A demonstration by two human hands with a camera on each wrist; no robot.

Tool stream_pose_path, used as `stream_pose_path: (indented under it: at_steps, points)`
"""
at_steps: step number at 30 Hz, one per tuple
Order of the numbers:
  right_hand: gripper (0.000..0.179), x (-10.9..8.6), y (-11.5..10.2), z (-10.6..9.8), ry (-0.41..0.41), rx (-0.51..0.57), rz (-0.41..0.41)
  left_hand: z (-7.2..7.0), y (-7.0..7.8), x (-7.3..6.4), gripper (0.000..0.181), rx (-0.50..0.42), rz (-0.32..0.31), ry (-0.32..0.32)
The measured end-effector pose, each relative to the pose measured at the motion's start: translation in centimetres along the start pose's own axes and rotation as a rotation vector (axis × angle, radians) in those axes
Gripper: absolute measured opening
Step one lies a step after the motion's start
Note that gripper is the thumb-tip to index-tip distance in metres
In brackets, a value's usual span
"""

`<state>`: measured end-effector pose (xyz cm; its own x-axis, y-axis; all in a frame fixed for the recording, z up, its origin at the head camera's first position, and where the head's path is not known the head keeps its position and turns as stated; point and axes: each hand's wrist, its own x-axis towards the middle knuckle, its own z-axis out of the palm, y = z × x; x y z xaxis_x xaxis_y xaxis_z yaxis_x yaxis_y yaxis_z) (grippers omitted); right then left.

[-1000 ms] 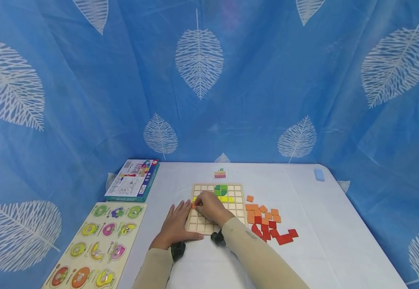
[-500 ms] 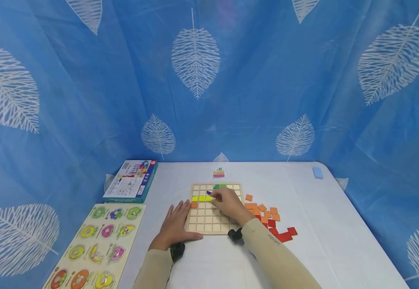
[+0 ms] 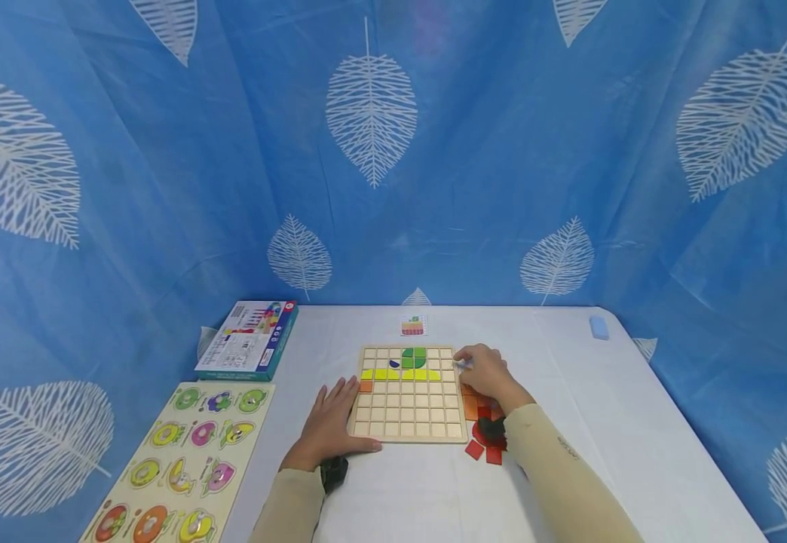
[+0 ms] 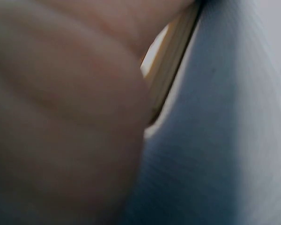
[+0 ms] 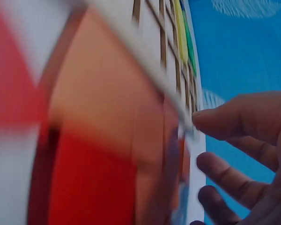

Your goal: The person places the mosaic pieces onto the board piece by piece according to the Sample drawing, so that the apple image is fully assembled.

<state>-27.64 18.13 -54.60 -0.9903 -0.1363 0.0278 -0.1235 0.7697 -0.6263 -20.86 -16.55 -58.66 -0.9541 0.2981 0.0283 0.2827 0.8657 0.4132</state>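
A wooden grid board [image 3: 408, 413] lies on the table. My left hand [image 3: 329, 426] rests along its left and lower edge, fingers spread. In the grid sit several green pieces [image 3: 420, 352], a dark blue piece [image 3: 394, 363], a row of yellow pieces [image 3: 393, 374] and one orange square tile [image 3: 365, 386] near my left fingertips. My right hand [image 3: 491, 373] is at the board's right edge, above loose orange tiles [image 3: 470, 407]. In the right wrist view its fingers [image 5: 229, 117] are apart with nothing seen between them; the hand hides part of the pile.
Red tiles [image 3: 493, 455] lie below the orange ones. A small picture card [image 3: 414, 326] lies behind the board. On the left are a box [image 3: 247, 339] and a fruit puzzle board [image 3: 183, 452]. A light blue block [image 3: 598, 327] lies at the far right.
My right hand has moved from the orange tile at the grid's left, past the dark blue piece, to the loose tiles on the right. My left hand has stayed in place.
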Motion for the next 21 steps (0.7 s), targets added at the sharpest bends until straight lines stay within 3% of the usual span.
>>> stream_pose_path:
  at_steps: [7, 21]
  points:
    - [0.03, -0.5, 2.0, -1.3, -0.039, 0.015, 0.065, 0.0, -0.1, 0.2, 0.138, -0.002, 0.008, 0.006]
    - [0.02, -0.8, 2.7, -1.7, -0.049, 0.061, 0.104, 0.1, -0.1, 0.0, 0.138, -0.004, 0.012, 0.016]
